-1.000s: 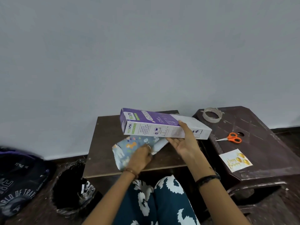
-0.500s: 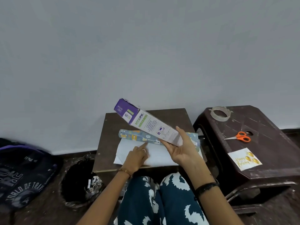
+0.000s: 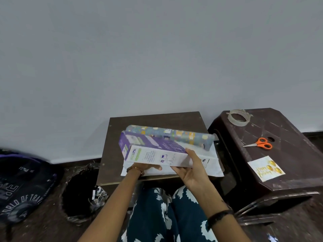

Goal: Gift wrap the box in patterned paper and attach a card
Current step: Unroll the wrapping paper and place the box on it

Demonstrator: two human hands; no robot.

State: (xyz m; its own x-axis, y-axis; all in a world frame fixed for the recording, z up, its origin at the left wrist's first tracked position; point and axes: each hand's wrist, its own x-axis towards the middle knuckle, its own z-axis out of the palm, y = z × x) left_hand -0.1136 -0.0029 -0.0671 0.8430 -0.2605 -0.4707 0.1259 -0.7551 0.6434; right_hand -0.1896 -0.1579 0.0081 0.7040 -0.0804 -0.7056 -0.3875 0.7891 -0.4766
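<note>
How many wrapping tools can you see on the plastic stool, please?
2: the tape roll at the stool's far corner, and the orange scissors nearer the middle.

Right hand (image 3: 190, 169) raised at five o'clock, thumb and fingers clamped around the box (image 3: 153, 152). Left hand (image 3: 145, 166) at seven o'clock, flat beneath it.

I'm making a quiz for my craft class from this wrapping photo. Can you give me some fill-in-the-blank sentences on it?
1. The right hand grips the near end of the purple and white ____.
2. The scissors on the stool have ____ handles.
3. The card lies on the stool, nearer the person than the ____.
4. The partly unrolled paper lies on the small ____.

Missing words: box; orange; scissors; table
</note>
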